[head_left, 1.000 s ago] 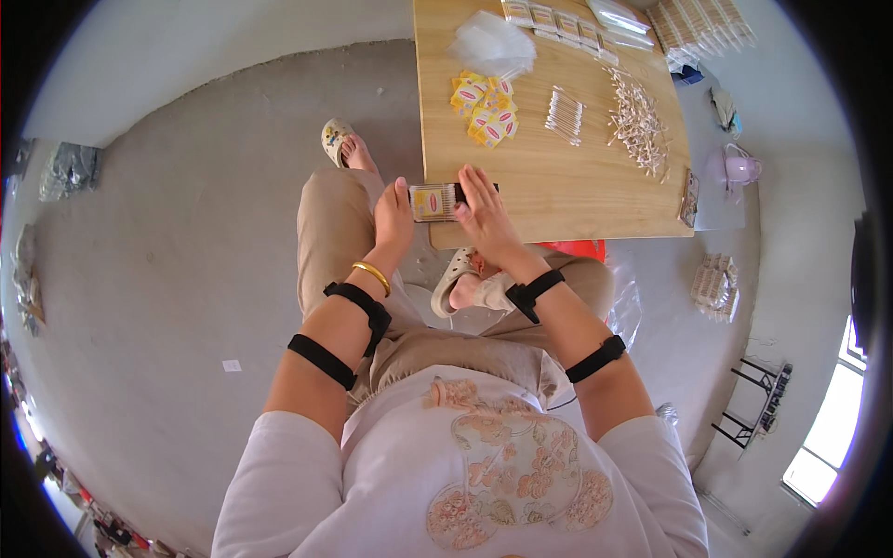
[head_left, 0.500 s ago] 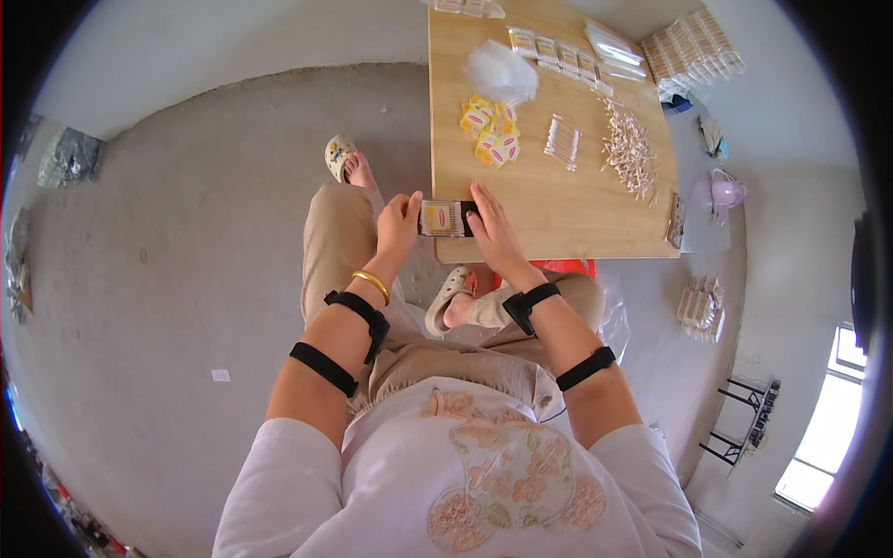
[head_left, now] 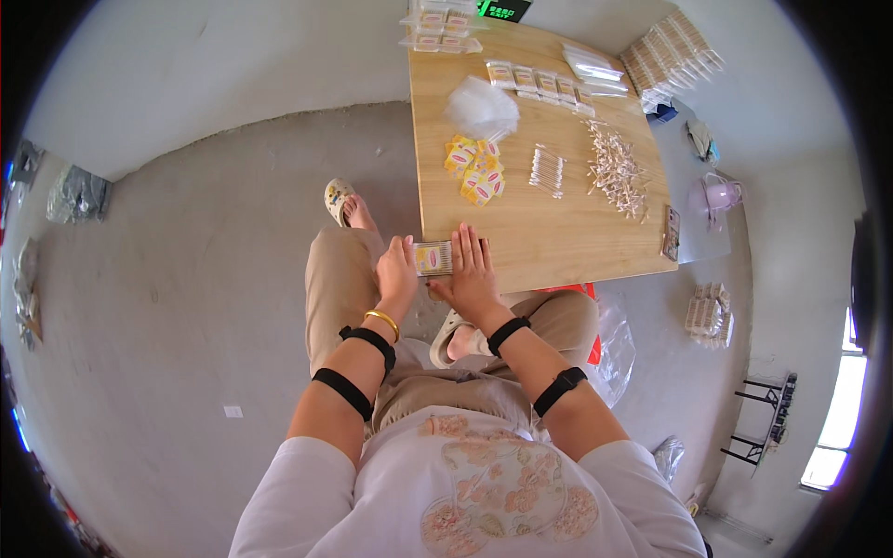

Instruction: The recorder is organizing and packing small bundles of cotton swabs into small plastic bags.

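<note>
At the table's near left corner lies a flat clear pack of cotton swabs [head_left: 433,259] with a yellow and white card inside. My left hand [head_left: 397,276] pinches its left end. Stretched out flat, my right hand [head_left: 473,274] covers the pack's right end with its fingers pointing away from me. A bit of something dark shows beside those fingertips, mostly hidden. Beyond my hands are a heap of yellow and white cards [head_left: 476,170], a short row of cotton swabs [head_left: 547,171] and a loose pile of swabs [head_left: 618,172].
Clear plastic bags [head_left: 483,108] sit behind the cards on the wooden table [head_left: 558,242]. Filled packs [head_left: 535,82] line up farther back, near clear sleeves [head_left: 595,70] and stacked packs [head_left: 441,28]. A phone-like object [head_left: 671,232] lies at the right edge.
My right hand has slid left, from the dark strip at the pack's right end onto the pack itself. The left hand keeps its hold. The whole view has shifted slightly.
</note>
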Demonstrator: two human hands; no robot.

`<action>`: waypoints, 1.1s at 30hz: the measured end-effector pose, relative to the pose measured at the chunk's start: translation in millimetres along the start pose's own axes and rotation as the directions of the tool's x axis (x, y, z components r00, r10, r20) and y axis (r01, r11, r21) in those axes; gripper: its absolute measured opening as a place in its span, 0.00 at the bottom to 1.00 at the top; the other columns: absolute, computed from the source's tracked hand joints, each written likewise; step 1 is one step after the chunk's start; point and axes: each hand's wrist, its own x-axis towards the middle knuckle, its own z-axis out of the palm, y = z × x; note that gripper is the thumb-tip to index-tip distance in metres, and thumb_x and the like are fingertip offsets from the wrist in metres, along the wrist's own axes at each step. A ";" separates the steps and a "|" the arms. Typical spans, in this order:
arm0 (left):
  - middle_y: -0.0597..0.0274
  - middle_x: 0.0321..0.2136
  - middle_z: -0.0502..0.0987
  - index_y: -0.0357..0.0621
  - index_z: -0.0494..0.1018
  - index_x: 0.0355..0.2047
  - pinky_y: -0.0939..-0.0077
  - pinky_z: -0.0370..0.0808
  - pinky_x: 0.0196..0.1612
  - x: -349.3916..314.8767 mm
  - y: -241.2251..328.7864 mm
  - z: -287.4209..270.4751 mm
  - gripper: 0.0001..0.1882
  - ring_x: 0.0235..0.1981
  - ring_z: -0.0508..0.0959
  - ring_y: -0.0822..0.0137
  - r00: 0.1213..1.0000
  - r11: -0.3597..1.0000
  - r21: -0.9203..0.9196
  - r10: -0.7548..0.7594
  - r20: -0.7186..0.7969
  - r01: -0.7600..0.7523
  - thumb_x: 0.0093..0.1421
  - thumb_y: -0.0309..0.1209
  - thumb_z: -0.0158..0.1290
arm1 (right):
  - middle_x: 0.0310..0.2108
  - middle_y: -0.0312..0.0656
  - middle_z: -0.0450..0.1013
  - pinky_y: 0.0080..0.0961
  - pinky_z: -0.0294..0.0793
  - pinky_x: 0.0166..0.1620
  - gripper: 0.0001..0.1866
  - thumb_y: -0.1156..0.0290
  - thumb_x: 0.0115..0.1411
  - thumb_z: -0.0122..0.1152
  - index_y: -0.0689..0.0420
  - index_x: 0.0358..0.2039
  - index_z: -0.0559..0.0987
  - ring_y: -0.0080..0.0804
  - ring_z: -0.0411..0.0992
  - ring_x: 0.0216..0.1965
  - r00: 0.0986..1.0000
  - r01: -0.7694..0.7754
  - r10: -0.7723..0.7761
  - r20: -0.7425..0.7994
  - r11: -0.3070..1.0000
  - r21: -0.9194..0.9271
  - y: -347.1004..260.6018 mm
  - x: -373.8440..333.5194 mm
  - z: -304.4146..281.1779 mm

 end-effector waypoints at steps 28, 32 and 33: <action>0.66 0.29 0.80 0.34 0.78 0.38 0.83 0.71 0.33 50.5 7.0 -38.2 0.15 0.29 0.75 0.79 0.767 0.933 -0.250 -0.042 0.640 0.260 0.58 0.35 0.65 | 0.73 0.54 0.44 0.54 0.39 0.72 0.51 0.36 0.61 0.50 0.68 0.69 0.54 0.51 0.39 0.74 1.000 -0.008 0.009 0.018 0.999 -0.054 3.7 -7.5 -11.4; 0.63 0.27 0.80 0.33 0.77 0.35 0.80 0.72 0.31 50.3 10.4 -34.1 0.14 0.27 0.76 0.77 0.792 0.939 -0.283 0.020 0.610 0.195 0.57 0.33 0.66 | 0.73 0.54 0.43 0.56 0.39 0.72 0.51 0.35 0.61 0.48 0.67 0.69 0.55 0.56 0.38 0.74 1.000 -0.011 0.012 0.024 0.999 -0.038 2.3 -6.7 -8.4; 0.64 0.27 0.80 0.33 0.77 0.34 0.80 0.72 0.31 50.3 11.6 -34.2 0.15 0.27 0.76 0.77 0.790 0.937 -0.288 0.021 0.613 0.199 0.57 0.33 0.66 | 0.73 0.54 0.43 0.56 0.39 0.72 0.51 0.35 0.61 0.48 0.67 0.69 0.55 0.56 0.38 0.74 1.000 -0.012 0.013 0.025 0.999 -0.035 1.8 -6.7 -8.5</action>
